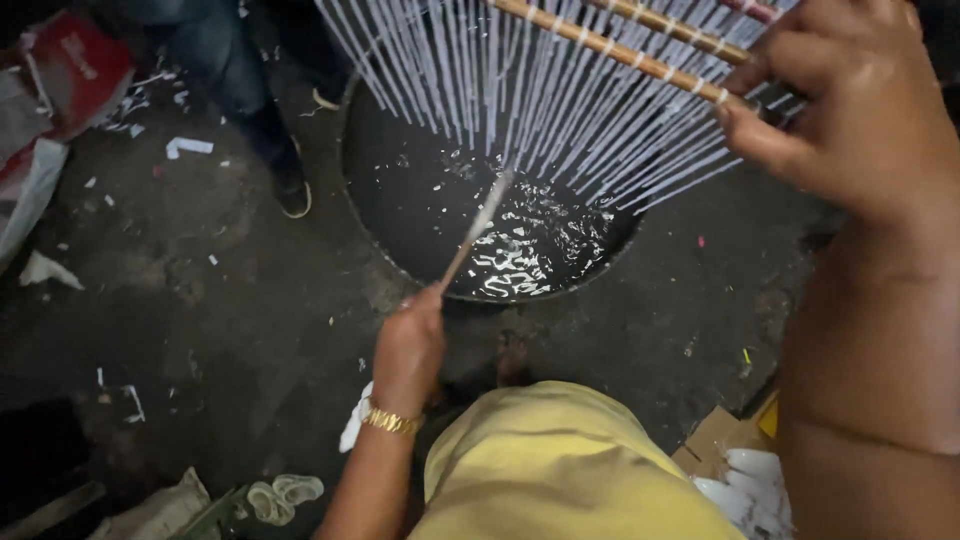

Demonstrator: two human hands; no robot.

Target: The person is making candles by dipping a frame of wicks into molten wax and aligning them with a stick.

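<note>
My right hand [840, 100] grips the wooden bars of a frame [620, 50] from which several thin whitish coated sticks [520, 90] hang in rows, held tilted over a round dark tub [380, 250] of shiny black liquid [520, 240]. My left hand [410, 345], with a gold bracelet on the wrist, holds a single thin stick [478, 228] that points up toward the hanging rows, its tip over the liquid. My yellow clothing [560, 460] fills the bottom middle.
Another person's legs in jeans and a dark shoe [290, 190] stand at the tub's left rim. Paper scraps litter the dark floor. A red and white bag [50, 110] lies far left; cardboard and white pieces [740, 470] sit bottom right.
</note>
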